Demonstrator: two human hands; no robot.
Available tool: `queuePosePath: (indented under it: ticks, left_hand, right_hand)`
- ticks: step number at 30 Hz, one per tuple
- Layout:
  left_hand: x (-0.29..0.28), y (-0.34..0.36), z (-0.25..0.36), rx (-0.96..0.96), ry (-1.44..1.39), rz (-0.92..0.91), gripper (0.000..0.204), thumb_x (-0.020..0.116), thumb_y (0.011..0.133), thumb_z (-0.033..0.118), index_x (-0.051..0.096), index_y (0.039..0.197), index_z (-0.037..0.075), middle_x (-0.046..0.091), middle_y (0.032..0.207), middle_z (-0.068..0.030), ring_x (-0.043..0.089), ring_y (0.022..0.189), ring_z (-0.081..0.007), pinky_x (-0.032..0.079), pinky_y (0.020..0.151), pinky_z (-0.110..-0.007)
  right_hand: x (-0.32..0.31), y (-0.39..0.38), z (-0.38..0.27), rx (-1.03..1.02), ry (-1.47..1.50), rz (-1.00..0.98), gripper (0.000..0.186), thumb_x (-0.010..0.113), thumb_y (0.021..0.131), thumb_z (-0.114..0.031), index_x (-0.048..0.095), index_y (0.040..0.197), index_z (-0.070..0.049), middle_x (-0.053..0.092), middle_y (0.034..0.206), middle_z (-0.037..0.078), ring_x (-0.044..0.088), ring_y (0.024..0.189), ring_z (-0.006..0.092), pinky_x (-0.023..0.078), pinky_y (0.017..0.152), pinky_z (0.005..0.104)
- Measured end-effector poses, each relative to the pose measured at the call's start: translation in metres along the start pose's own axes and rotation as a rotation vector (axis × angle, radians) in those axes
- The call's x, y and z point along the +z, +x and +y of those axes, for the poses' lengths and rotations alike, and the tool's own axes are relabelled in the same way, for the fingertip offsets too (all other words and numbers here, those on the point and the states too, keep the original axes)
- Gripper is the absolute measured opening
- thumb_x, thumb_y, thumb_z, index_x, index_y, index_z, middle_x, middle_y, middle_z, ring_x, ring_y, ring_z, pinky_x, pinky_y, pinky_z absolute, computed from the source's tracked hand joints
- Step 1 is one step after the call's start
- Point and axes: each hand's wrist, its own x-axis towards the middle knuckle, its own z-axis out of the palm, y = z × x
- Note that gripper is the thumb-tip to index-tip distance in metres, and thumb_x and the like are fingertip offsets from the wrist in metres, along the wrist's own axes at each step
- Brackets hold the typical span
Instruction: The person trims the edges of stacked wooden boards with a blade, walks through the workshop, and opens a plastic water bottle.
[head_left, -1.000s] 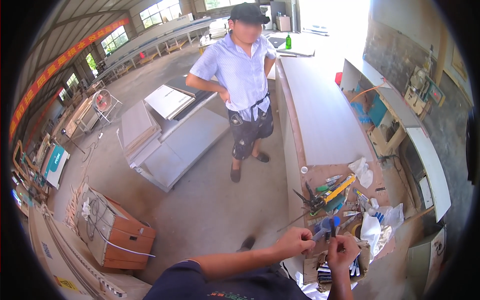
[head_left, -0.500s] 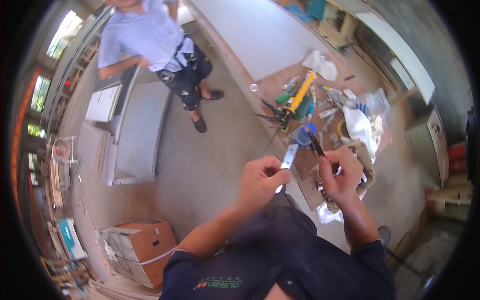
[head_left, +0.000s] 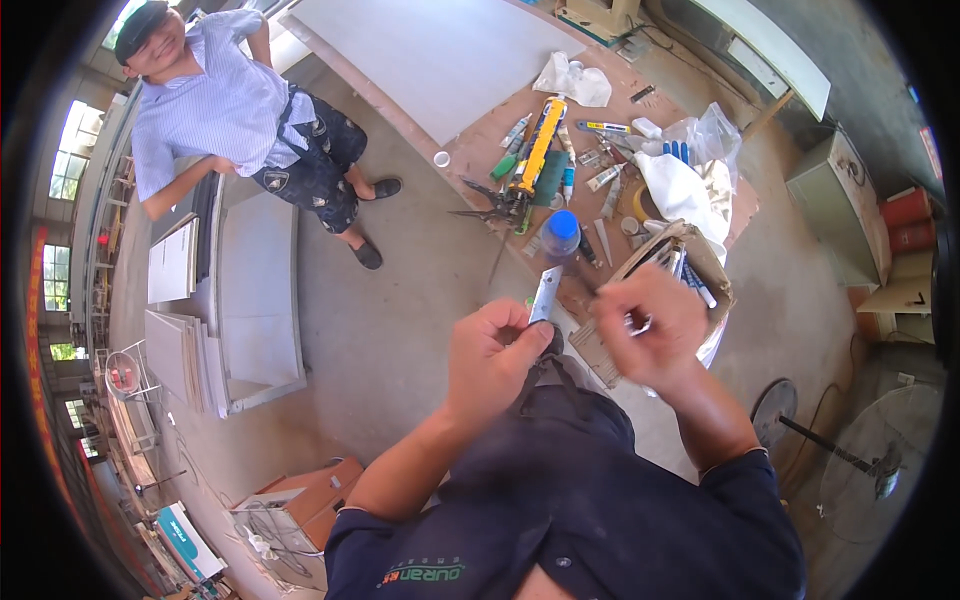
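Note:
My left hand (head_left: 492, 365) is closed round a short pale metal strip (head_left: 545, 292), thumb across its lower end, the strip standing up from the fingers. My right hand (head_left: 650, 330), blurred, is just to its right with curled fingers; something small there is too smeared to name. Just beyond the strip is a blue-capped bottle (head_left: 561, 238). A cardboard box (head_left: 592, 352) with markers inside lies behind and beside my right hand. A yellow caulking gun (head_left: 540, 140), tubes and a white cloth (head_left: 670, 190) lie on the brown worktop (head_left: 475, 150).
A person (head_left: 205, 110) stands at the upper left beside stacked grey panels (head_left: 255, 290). A large white board (head_left: 420, 45) lies on the bench's far part. An orange-brown wooden cabinet (head_left: 310, 480) is at lower left, a pedestal fan (head_left: 880, 450) at lower right.
My view has tilted down, shifting the person and bench upward and left. The pale strip has come clearly into sight in my left hand; the dark item in my right hand no longer shows clearly.

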Motion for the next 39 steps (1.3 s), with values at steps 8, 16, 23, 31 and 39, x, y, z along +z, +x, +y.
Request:
queuePosePath:
  ticks: [8,16,23,31,39]
  left_hand:
    - [0.002,0.002,-0.009,0.088,-0.078,-0.05,0.01,0.064,0.084,0.0,0.056,0.078,0.002,0.054,0.073,0.003,0.044,0.067,-0.0028,0.036,0.058,-0.019]
    - [0.003,-0.002,-0.007,0.086,-0.128,-0.064,0.013,0.063,0.085,-0.001,0.054,0.077,0.002,0.05,0.072,0.0037,0.042,0.067,-0.0031,0.035,0.058,-0.02]
    - [0.006,-0.003,-0.009,0.167,-0.123,-0.063,0.016,0.062,0.084,-0.004,0.051,0.075,0.002,0.052,0.076,0.0009,0.045,0.068,-0.0041,0.036,0.059,-0.02]
    - [0.008,0.005,-0.009,0.566,0.371,0.048,0.011,0.064,0.079,-0.004,0.055,0.075,0.001,0.055,0.073,-0.0112,0.052,0.064,-0.0202,0.042,0.059,-0.027]
    - [0.007,0.013,-0.021,0.725,0.475,0.077,0.015,0.064,0.077,-0.005,0.052,0.071,-0.001,0.057,0.075,-0.0111,0.05,0.061,-0.0176,0.039,0.055,-0.025]
  right_hand:
    - [0.001,0.003,0.008,-0.055,-0.084,-0.043,0.014,0.066,0.063,0.004,0.058,0.071,-0.005,0.049,0.059,0.007,0.05,0.048,0.0224,0.037,0.044,0.0299]
    - [-0.001,0.011,0.005,-0.289,-0.188,-0.001,0.014,0.065,0.064,0.005,0.06,0.074,-0.004,0.052,0.059,0.008,0.051,0.048,0.0215,0.037,0.043,0.0305]
    - [-0.007,0.0,0.002,-0.289,-0.065,-0.078,0.013,0.064,0.066,0.004,0.061,0.074,-0.005,0.052,0.059,0.007,0.05,0.047,0.0223,0.038,0.043,0.0305]
    - [-0.028,0.004,-0.013,0.116,0.312,-0.106,0.009,0.065,0.075,0.007,0.062,0.075,-0.001,0.054,0.066,0.001,0.047,0.053,0.0033,0.031,0.045,0.0211]
    - [-0.048,-0.009,0.047,0.527,0.208,0.003,0.003,0.066,0.08,-0.002,0.063,0.08,0.001,0.06,0.068,-0.001,0.053,0.062,0.0018,0.041,0.054,0.0183]
